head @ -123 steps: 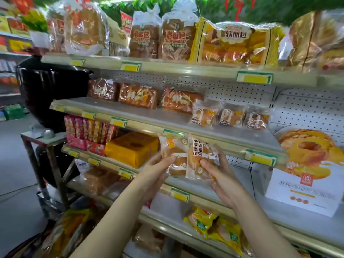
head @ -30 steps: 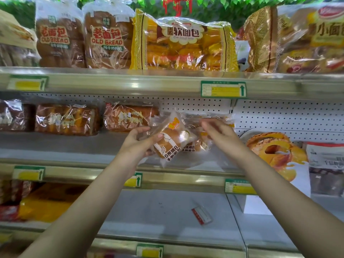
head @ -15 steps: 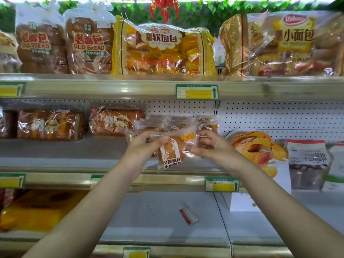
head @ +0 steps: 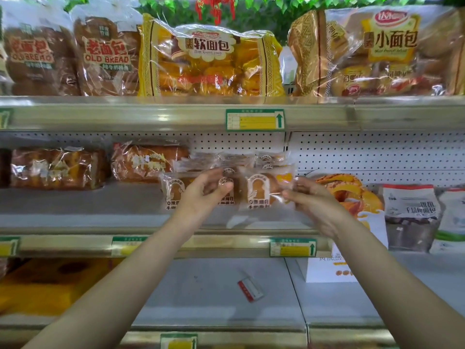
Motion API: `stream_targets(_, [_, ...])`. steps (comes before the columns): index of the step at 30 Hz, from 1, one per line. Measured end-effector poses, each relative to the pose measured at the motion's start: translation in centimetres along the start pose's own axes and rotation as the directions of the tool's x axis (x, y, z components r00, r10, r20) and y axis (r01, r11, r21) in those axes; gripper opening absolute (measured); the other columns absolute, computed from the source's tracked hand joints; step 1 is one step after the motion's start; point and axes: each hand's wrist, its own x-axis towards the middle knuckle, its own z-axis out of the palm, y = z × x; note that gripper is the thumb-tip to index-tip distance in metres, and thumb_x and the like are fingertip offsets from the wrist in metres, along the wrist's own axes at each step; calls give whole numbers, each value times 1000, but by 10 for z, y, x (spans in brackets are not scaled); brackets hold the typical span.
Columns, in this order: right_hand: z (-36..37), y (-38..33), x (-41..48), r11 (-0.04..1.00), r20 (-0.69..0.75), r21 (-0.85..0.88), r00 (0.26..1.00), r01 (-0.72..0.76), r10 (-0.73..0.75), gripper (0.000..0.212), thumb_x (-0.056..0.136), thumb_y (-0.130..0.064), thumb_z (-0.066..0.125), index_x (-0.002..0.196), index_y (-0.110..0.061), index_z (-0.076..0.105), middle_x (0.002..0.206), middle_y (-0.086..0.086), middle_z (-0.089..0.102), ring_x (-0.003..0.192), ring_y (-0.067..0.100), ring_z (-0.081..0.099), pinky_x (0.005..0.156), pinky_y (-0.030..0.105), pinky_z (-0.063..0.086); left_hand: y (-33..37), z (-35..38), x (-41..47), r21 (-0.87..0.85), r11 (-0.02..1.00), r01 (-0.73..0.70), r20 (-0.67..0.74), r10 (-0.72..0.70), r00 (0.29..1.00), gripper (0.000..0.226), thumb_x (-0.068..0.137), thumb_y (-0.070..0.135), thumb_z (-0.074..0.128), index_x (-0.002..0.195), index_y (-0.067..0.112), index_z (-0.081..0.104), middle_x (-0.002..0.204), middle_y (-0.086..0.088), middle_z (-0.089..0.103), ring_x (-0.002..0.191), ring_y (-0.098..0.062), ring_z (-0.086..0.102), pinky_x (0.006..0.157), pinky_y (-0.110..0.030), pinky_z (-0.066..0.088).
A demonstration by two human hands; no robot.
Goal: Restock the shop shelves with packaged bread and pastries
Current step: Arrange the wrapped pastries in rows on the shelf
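Three small clear packets of brown bread stand in a row on the middle shelf [head: 75, 210], in front of several more of the same. My left hand [head: 201, 197] reaches over the left packet [head: 172, 191] and pinches the top of the middle packet [head: 227, 197] between thumb and fingers. The right packet [head: 263, 190], marked with an orange patch, is pinched at its right edge by my right hand [head: 310, 201]. Both forearms reach up from the bottom of the view.
Large bagged loaves [head: 208, 61] fill the top shelf. Two wrapped loaves [head: 146, 162] lie left on the middle shelf. A white pastry box [head: 352, 197] and dark packets [head: 410, 215] stand at right. A loose price tag [head: 250, 289] and a yellow box [head: 50, 280] lie on the lower shelf.
The packet both hands held in front of the shelf now stands in the row on it. My left hand has shifted to the neighbouring packet; my right hand stays on the packet's right edge.
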Motion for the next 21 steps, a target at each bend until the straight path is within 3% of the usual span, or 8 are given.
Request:
stream_targets(2, [-13, 3, 6, 1000, -74, 13, 997, -8, 9, 24, 86, 2, 68, 105, -12, 64, 85, -5, 72, 86, 15, 64, 73, 25, 45, -6, -2, 4, 194, 979, -66, 25, 62, 998, 47, 90, 30, 68, 135, 29, 55, 122, 13, 57, 111, -5, 50, 82, -7, 37])
stream_targets(4, [-21, 7, 13, 999, -119, -32, 993, -20, 16, 33, 88, 2, 67, 118, -7, 59, 97, 3, 70, 93, 20, 63, 74, 28, 44, -13, -2, 13, 391, 911, -129, 41, 123, 992, 49, 89, 28, 70, 135, 35, 55, 126, 8, 60, 118, -12, 51, 97, -22, 43])
stream_targets(5, [-24, 9, 17, 999, -140, -48, 990, -26, 19, 30, 88, 2, 66, 116, -7, 59, 96, 4, 68, 92, 21, 61, 73, 30, 43, -15, 0, 17, 495, 851, -177, 64, 168, 984, 51, 89, 28, 70, 136, 37, 54, 133, 6, 60, 126, -16, 49, 107, -32, 41])
stream_targets(7, [-26, 12, 23, 997, -172, -63, 985, -42, 31, 20, 88, 5, 65, 99, -10, 57, 87, 1, 65, 84, 18, 60, 69, 29, 41, -16, 5, 24, 633, 722, -278, 110, 271, 956, 54, 88, 27, 71, 138, 35, 53, 141, 5, 56, 136, -21, 43, 115, -37, 31])
stream_targets(10, [-25, 18, 34, 995, -219, -77, 975, -56, 38, 25, 87, 8, 64, 95, -13, 53, 82, -1, 60, 74, 11, 58, 63, 23, 40, -17, 11, 35, 703, 625, -339, 166, 320, 933, 60, 89, 26, 69, 143, 39, 46, 148, 6, 49, 139, -20, 39, 116, -34, 25])
stream_targets(13, [-22, 21, 44, 990, -220, -120, 975, -68, 41, 26, 86, 11, 64, 98, -8, 52, 81, 1, 60, 71, 8, 57, 55, 15, 42, -22, 16, 44, 790, 501, -354, 240, 279, 930, 65, 94, 28, 62, 149, 44, 32, 155, 13, 37, 142, -17, 32, 116, -33, 25])
stream_targets(15, [-23, 23, 54, 983, -227, -172, 973, -69, 28, 25, 85, 11, 66, 97, -6, 52, 82, 3, 60, 71, 9, 57, 55, 17, 43, -26, 20, 48, 819, 453, -353, 262, 253, 931, 65, 95, 30, 59, 151, 42, 28, 156, 16, 32, 142, -17, 28, 116, -32, 24])
stream_targets(21, [-25, 25, 84, 956, -226, -288, 974, -59, -8, 27, 82, 8, 70, 83, -11, 51, 77, 2, 55, 77, 19, 55, 60, 25, 41, -42, 30, 60, 803, 497, -329, 219, 267, 938, 51, 89, 29, 67, 139, 28, 54, 150, 12, 42, 136, -21, 31, 110, -36, 34])
